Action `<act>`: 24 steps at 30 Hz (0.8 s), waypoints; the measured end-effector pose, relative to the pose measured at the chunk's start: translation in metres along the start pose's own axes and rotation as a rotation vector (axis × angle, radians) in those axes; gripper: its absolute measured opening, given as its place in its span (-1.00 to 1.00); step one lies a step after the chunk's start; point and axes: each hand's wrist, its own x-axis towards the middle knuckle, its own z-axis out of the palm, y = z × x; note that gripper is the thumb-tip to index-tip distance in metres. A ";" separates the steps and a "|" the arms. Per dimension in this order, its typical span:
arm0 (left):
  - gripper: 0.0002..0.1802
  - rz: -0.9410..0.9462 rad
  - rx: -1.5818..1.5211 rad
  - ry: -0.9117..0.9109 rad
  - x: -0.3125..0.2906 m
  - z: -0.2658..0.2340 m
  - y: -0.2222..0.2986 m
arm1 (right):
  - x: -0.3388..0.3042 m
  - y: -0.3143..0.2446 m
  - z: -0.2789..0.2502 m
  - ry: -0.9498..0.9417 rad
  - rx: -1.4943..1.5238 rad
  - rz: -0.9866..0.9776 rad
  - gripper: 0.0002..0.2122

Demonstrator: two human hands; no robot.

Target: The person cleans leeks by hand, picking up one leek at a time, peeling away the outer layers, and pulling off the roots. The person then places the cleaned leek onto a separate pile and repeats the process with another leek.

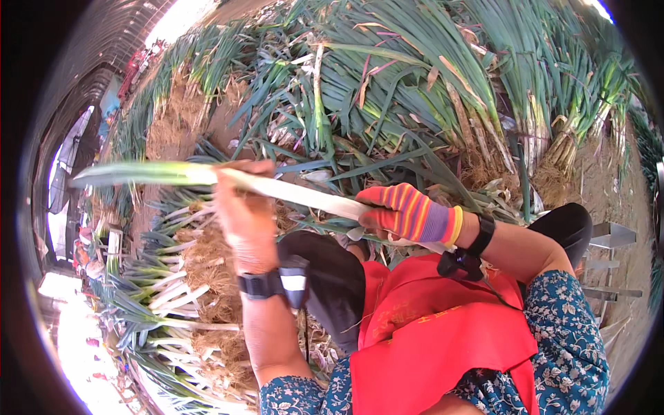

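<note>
A long leek lies almost level across my front, its green leaves pointing left and its white shank running right. My bare left hand, slightly blurred, wraps round it near where green turns to white. Toward the white end, my right hand grips the shank in a striped orange, purple and yellow glove. The root end is mostly hidden behind the gloved hand. Loose peelings and leaves lie on the ground just beyond the leek.
Rows of leeks with brown roots lie at the left. A large heap of leafy leeks fills the far side, and upright bundles stand at the far right. A metal stool is beside my right knee. My red apron covers my lap.
</note>
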 end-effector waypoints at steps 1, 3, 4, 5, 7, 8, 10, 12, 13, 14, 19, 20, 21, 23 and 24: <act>-0.61 -0.052 0.072 -0.161 -0.011 -0.004 -0.012 | 0.000 0.004 0.004 -0.014 0.000 -0.004 -0.67; -0.65 -0.345 -0.385 0.031 -0.030 0.018 -0.042 | 0.008 0.031 0.006 0.212 -0.238 -0.476 -0.77; -0.64 -0.345 -0.412 0.053 -0.034 0.016 -0.049 | 0.011 0.038 0.007 0.256 -0.269 -0.592 -0.82; -0.62 -0.347 -0.440 0.073 -0.037 0.014 -0.054 | 0.011 0.044 0.011 0.256 -0.268 -0.586 -0.82; -0.61 -0.364 -0.470 0.103 -0.038 0.013 -0.057 | 0.009 0.047 0.017 0.415 -0.434 -0.812 -0.86; -0.59 -0.376 -0.498 0.132 -0.038 0.013 -0.058 | 0.004 0.041 0.015 0.358 -0.414 -0.708 -0.88; -0.56 -0.374 -0.504 0.095 -0.037 0.013 -0.058 | 0.002 0.036 0.011 0.310 -0.461 -0.599 -0.88; -0.52 -0.366 -0.505 0.058 -0.038 0.012 -0.051 | 0.009 0.034 0.000 0.239 -0.842 -0.869 -0.87; -0.49 -0.348 -0.497 -0.010 -0.039 0.016 -0.048 | 0.014 0.037 -0.007 0.240 -0.846 -0.863 -0.87; -0.46 -0.329 -0.489 -0.078 -0.040 0.019 -0.044 | 0.018 0.041 -0.012 0.097 -0.635 -0.555 -0.84; -0.43 -0.164 -0.516 -0.144 -0.035 0.017 -0.013 | 0.016 0.116 -0.029 0.004 -0.934 -0.356 -0.76; -0.43 -0.157 -0.495 -0.085 -0.031 0.009 -0.008 | 0.008 0.127 -0.034 -0.040 -1.064 -0.203 -0.76; -0.44 -0.147 -0.472 -0.027 -0.025 0.002 -0.003 | 0.000 0.139 -0.043 -0.082 -1.191 -0.053 -0.77; -0.46 -0.120 -0.442 0.029 -0.017 -0.010 0.003 | -0.021 0.175 -0.075 -0.145 -1.262 0.052 -0.79; -0.46 -0.049 -0.376 0.065 -0.014 -0.020 0.011 | -0.034 0.188 -0.092 -0.188 -1.348 0.111 -0.79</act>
